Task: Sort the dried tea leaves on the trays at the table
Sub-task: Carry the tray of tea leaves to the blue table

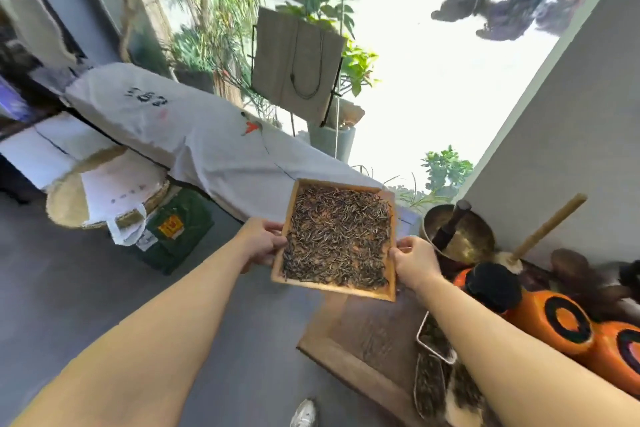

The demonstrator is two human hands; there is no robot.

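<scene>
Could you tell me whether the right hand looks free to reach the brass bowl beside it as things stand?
Probably not yet: the right hand grips the wooden tray of tea leaves, with the left hand. The brass bowl sits close, unobstructed.

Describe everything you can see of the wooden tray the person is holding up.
The wooden tray is square and shallow, light brown, with a low raised rim. A layer of dried tea leaves, dark with pale strands, covers its floor. It is held in the air above the floor and the table edge, its far side raised. The left hand grips its left rim; the right hand grips its right rim. Nothing else touches it.
</scene>
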